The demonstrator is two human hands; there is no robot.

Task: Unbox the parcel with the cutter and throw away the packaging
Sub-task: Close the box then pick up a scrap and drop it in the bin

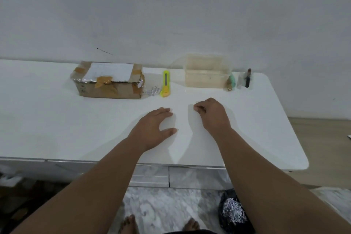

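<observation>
A taped cardboard parcel (108, 81) with a white label on top lies at the back left of the white table (57, 119). Just right of it lies a yellow-green cutter (165, 83), with a scrap of clear tape (152, 91) between them. My left hand (153, 129) rests flat on the table, fingers apart, holding nothing. My right hand (210, 114) rests beside it with its fingers curled under, empty. Both hands are in front of the cutter and apart from it.
A clear plastic container (206, 74) stands at the back right, with a green object (232, 80) and a small dark bottle (247, 79) beside it. A black bag with shredded paper (232, 213) sits on the floor under my right arm. A wall runs behind the table.
</observation>
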